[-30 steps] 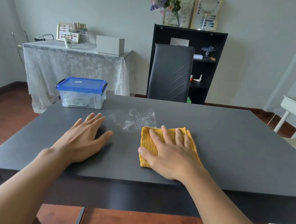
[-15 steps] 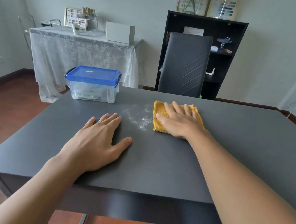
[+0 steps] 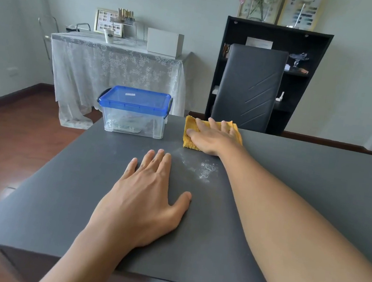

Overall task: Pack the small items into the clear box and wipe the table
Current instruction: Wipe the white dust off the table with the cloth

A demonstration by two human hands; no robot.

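Across the near foreground, a dark grey table [image 3: 305, 180], matte, reaching to the far edge where a black chair [image 3: 248, 87] stands pushed in. Behind that, a black shelf [image 3: 310, 50] against the wall, and off to the left a side table under a white lace cloth [image 3: 114, 67].

On the table's far left part, a clear box [image 3: 133, 119], blue lid on and latched, some pale small items dimly visible inside, too blurred to name. Just right of the box, apart from it, a yellow cloth [image 3: 190, 129] lying flat near the far edge.

Pressed on the cloth, right hand [image 3: 211, 137], palm down, fingers straight and spread, fingertips at the cloth's far edge; no curl round the cloth. Flat on the bare table nearer the viewer, left hand [image 3: 146, 197], palm down, fingers straight and close together, thumb out to the side, holding nothing.

Between the two hands, below the cloth, a small patch of white powdery residue [image 3: 202, 168] on the surface, beside the right forearm.
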